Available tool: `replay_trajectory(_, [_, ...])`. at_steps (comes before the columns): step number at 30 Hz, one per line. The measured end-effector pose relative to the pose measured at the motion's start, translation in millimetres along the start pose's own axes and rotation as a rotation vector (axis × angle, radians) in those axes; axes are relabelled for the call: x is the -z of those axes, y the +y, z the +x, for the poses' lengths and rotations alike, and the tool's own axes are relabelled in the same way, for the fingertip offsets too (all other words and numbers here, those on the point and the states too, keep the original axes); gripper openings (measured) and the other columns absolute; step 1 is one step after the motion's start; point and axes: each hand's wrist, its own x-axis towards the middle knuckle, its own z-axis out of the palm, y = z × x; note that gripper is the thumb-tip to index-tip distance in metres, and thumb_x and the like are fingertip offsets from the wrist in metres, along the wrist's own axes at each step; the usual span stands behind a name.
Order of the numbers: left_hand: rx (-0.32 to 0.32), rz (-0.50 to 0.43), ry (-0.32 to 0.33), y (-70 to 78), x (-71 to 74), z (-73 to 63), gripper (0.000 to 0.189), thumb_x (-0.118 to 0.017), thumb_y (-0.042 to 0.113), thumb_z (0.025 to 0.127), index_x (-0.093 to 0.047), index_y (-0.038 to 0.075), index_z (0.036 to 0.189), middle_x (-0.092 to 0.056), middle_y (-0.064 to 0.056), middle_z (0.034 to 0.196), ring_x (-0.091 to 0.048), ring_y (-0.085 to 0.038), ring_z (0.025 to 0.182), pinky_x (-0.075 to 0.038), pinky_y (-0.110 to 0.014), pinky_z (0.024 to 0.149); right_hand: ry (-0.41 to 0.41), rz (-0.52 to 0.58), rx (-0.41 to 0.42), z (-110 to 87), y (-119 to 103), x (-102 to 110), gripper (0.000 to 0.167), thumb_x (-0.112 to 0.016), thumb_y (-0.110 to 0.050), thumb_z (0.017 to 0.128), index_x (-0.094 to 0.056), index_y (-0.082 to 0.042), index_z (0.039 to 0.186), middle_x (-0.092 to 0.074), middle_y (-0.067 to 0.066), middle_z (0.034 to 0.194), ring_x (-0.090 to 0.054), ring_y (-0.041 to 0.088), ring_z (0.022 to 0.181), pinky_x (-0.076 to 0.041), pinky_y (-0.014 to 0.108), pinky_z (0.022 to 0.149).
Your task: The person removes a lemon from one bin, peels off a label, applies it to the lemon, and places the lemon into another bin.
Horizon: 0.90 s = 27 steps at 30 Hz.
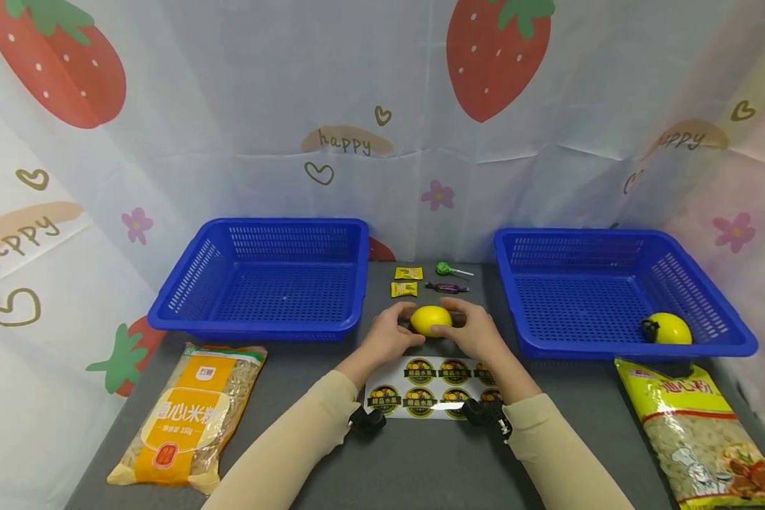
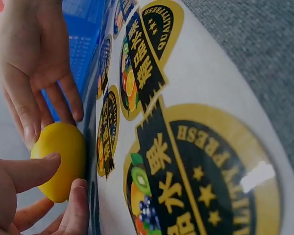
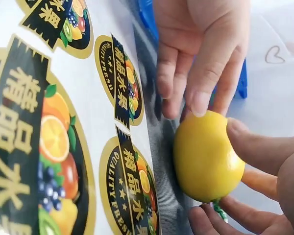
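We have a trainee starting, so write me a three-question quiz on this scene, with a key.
1. True or false: the lemon is between the left hand and the right hand.
2. Which lies nearer the person than the lemon? A) lollipop B) sheet of round labels C) purple-wrapped sweet
3. How many yellow-wrapped sweets lie beyond the hands?

Key: 1 true; 2 B; 3 two.

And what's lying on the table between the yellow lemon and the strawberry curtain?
The head view shows two small yellow packets, a green lollipop and a dark purple wrapped sweet there, beyond the lemon.
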Motion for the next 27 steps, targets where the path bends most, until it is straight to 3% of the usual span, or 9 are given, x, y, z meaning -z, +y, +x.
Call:
replay_trajectory(8, [-0.022, 0.025, -0.018, -4.0, 10.7, -16.3, 0.068, -0.079, 0.017, 0.088, -0.049, 0.014, 0.148, -0.059, -0.013, 0.134, -0.068, -0.021, 0.096, -0.057, -0.038, 0.082, 0.041, -0.011, 0.030, -21.6, -4.4, 11.0, 0.071, -0.077, -0.035, 0.090, -0.047, -0.015, 0.151, -0.051, 0.014, 0.151, -0.053, 0.038, 0.133, -0.051, 0.055, 0.100])
replay_trajectory(11, [-0.044, 0.033, -0.032, -6.8, 18.9, -29.0, 0.065, -0.079, 0.018, 0.088, -0.050, 0.011, 0.147, -0.064, -0.011, 0.121, -0.067, -0.018, 0.087, -0.056, -0.034, 0.073, 0.076, -0.001, 0.035, -32.2, -7.3, 13.8, 0.068, -0.078, -0.036, 0.089, -0.051, -0.012, 0.146, -0.062, 0.014, 0.135, -0.060, 0.034, 0.122, -0.053, 0.051, 0.096])
replay_trajectory(15, [-0.079, 0.085, -0.041, -13.5, 29.9, -47.9, 0.054, -0.078, 0.016, 0.088, -0.058, 0.006, 0.137, -0.065, -0.005, 0.096, -0.059, -0.014, 0.067, -0.049, -0.029, 0.059, 0.065, -0.023, 0.038, -43.5, -9.1, 11.2, 0.049, -0.080, -0.035, 0.088, -0.063, -0.007, 0.126, -0.070, 0.006, 0.105, -0.067, 0.023, 0.099, -0.055, 0.043, 0.085])
replay_trajectory(18, [-0.090, 0.168, -0.026, -16.8, 36.9, -59.6, 0.041, -0.079, 0.015, 0.087, -0.067, 0.005, 0.124, -0.060, -0.002, 0.083, -0.051, -0.014, 0.061, -0.043, -0.028, 0.057, 0.002, -0.091, 0.045, -47.3, -5.7, 4.4, 0.039, -0.080, -0.034, 0.088, -0.069, -0.008, 0.114, -0.071, 0.003, 0.100, -0.067, 0.020, 0.093, -0.055, 0.040, 0.082])
replay_trajectory(21, [-0.094, 0.233, -0.041, -19.4, 41.7, -66.7, 0.031, -0.081, 0.016, 0.085, -0.070, 0.004, 0.112, -0.057, -0.002, 0.079, -0.048, -0.015, 0.063, -0.041, -0.028, 0.059, -0.060, -0.204, 0.056, -46.4, 1.0, -3.7, 0.041, -0.080, -0.036, 0.088, -0.070, -0.010, 0.118, -0.069, 0.004, 0.110, -0.064, 0.022, 0.102, -0.054, 0.043, 0.089])
replay_trajectory(24, [-0.103, 0.280, -0.090, -23.6, 43.2, -69.8, 0.030, -0.084, 0.018, 0.082, -0.068, 0.006, 0.104, -0.057, -0.004, 0.082, -0.048, -0.015, 0.068, -0.041, -0.028, 0.063, -0.083, -0.322, 0.062, -43.9, 7.4, -9.3, 0.046, -0.083, -0.038, 0.084, -0.070, -0.013, 0.120, -0.066, 0.004, 0.113, -0.058, 0.024, 0.107, -0.050, 0.046, 0.093])
replay_trajectory(27, [-0.136, 0.334, -0.130, -29.1, 43.0, -73.4, 0.034, -0.088, 0.020, 0.077, -0.065, 0.007, 0.098, -0.058, -0.006, 0.086, -0.049, -0.015, 0.075, -0.042, -0.029, 0.068, -0.096, -0.367, 0.057, -41.9, 10.2, -11.8, 0.038, -0.087, -0.037, 0.079, -0.070, -0.016, 0.106, -0.062, 0.002, 0.103, -0.053, 0.023, 0.101, -0.047, 0.043, 0.088])
